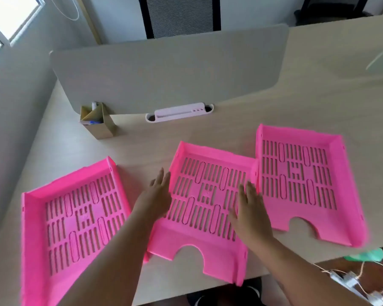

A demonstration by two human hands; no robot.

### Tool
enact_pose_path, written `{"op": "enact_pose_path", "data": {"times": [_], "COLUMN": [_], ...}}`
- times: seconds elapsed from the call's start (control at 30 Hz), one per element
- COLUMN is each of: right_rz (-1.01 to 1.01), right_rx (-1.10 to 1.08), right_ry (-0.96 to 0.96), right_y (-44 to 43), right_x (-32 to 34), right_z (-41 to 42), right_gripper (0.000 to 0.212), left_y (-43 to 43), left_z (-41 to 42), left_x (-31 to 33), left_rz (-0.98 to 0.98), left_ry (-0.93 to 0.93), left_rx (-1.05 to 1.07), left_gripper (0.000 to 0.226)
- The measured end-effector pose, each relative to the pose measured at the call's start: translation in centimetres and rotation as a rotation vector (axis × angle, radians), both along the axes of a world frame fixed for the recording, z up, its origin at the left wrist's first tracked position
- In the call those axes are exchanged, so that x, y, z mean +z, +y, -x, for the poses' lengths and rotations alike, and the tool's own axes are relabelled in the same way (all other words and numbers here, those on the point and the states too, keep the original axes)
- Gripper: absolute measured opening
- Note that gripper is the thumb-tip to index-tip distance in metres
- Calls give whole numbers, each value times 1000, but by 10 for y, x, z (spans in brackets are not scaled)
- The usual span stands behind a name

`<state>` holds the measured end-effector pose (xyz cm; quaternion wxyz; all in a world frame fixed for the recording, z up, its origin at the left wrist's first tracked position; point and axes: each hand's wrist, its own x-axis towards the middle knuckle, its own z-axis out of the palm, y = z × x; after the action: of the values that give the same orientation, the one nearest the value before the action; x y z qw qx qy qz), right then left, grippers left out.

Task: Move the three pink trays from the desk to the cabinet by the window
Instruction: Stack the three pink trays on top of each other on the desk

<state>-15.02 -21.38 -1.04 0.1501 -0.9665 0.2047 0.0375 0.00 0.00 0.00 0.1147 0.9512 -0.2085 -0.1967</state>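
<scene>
Three pink slotted trays lie flat on the light wooden desk point(274, 111). The left tray point(75, 219) sits near the desk's left front corner. The middle tray point(206, 195) overhangs the front edge slightly. The right tray point(301, 180) touches the middle one at its left wall. My left hand point(157, 195) hovers with fingers spread at the middle tray's left wall. My right hand point(252, 208) is spread over that tray's right side. Neither hand holds anything.
A grey divider panel point(168, 71) stands along the desk's far side, with a cardboard pen holder point(97, 122) and a white cable port point(179, 112) at its foot. A window point(11, 16) is at the upper left. A green object point(365, 255) and white cables point(349, 281) lie lower right.
</scene>
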Motion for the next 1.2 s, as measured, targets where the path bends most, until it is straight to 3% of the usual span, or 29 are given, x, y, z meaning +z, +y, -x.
{"op": "enact_pose_path", "data": {"times": [0.13,0.37,0.63,0.77,0.9,0.97,1.07,1.2], "right_rz": [166,218,194,70,-19,-5,53,105], "right_rx": [58,183,369,438,392,322,200,11], "right_ry": [5,23,10,-7,-128,-156,-170,-111], "right_y": [13,-8,-33,-41,-65,-88,-135,-203], "right_x": [-20,-24,-24,-12,15,25,36,33], "right_z": [7,-28,-75,-78,-78,-76,-67,-42], "right_gripper": [73,78,68,69,68,67,66,65], "left_y": [5,8,-1,-3,-11,-27,-71,-146], "left_z": [17,37,46,51,52,48,41,40], "left_x": [-18,-27,-30,-22,-10,-2,10,26], "left_rz": [155,393,524,521,226,168,205,246], "left_ry": [109,123,155,128,-108,-227,-338,-275], "left_rx": [84,375,599,590,508,405,270,150], "left_gripper": [91,78,80,82,76,71,63,60]}}
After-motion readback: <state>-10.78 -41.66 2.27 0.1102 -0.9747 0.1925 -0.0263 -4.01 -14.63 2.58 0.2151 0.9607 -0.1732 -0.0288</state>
